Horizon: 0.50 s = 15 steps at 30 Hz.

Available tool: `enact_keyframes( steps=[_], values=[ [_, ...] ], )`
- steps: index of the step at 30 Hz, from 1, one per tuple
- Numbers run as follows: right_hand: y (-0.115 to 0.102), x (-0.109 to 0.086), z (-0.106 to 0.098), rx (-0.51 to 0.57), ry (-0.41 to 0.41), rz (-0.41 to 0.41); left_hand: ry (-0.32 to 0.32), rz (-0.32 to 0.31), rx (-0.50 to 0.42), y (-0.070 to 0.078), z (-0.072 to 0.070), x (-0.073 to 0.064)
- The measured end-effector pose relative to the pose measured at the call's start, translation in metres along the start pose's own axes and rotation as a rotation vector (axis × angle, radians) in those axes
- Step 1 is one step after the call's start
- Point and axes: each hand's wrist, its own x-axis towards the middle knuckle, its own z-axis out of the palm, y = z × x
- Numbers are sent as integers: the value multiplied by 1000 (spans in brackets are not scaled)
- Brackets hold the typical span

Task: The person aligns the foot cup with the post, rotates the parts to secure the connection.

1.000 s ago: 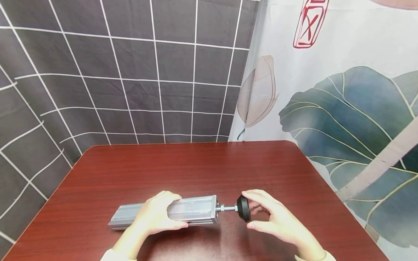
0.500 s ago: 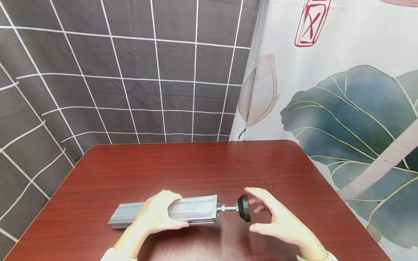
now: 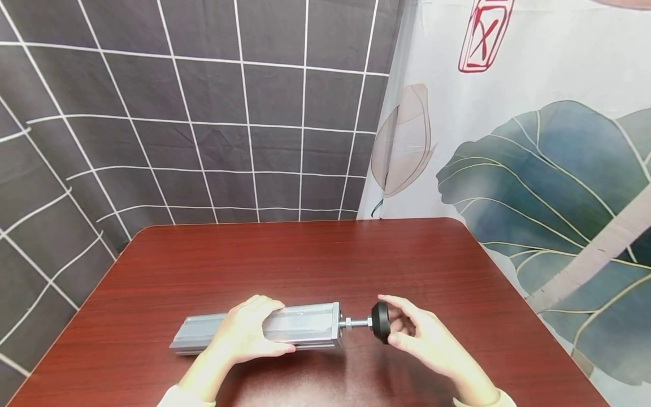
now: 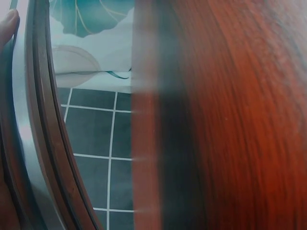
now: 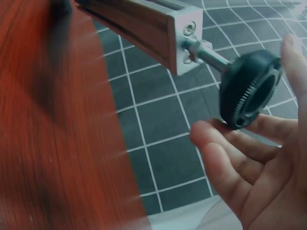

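Observation:
My left hand (image 3: 244, 333) grips a silver aluminium profile (image 3: 307, 323) across its middle, thumb along the near side and fingers over the far side. From the profile's right end plate runs a threaded rod with nuts (image 3: 356, 323), carrying a round black levelling foot (image 3: 380, 322). At the foot's rim, my right hand (image 3: 424, 339) pinches it between thumb and fingers. The right wrist view shows the foot's ribbed, hollow underside (image 5: 256, 96) facing the palm, with fingertips (image 5: 204, 132) near its edge. In the left wrist view, the profile's grooved side (image 4: 41, 110) fills the left edge.
A reddish-brown wooden table (image 3: 285, 254) lies below the profile, its rounded corners at the back. Behind it hangs a dark grey cloth with white grid lines (image 3: 203, 141). To the right is a white curtain with large leaf prints (image 3: 534, 169).
My right hand opened wider and drew slightly off the foot, then closed in on its rim again. The left hand and profile have hardly moved.

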Motion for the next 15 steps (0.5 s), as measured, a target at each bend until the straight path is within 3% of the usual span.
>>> enact_keyframes(
  steps=[4,11,15],
  values=[
    [0,-4,-7,1,-56,-14,-10,-10,0,-1,0,-1],
    [5,-6,-10,-63,-89,-192,-24,-16,-18,0,-4,0],
    [2,-5,-7,-14,-60,-125,-21,-10,-21,2,-4,0]
  ],
)
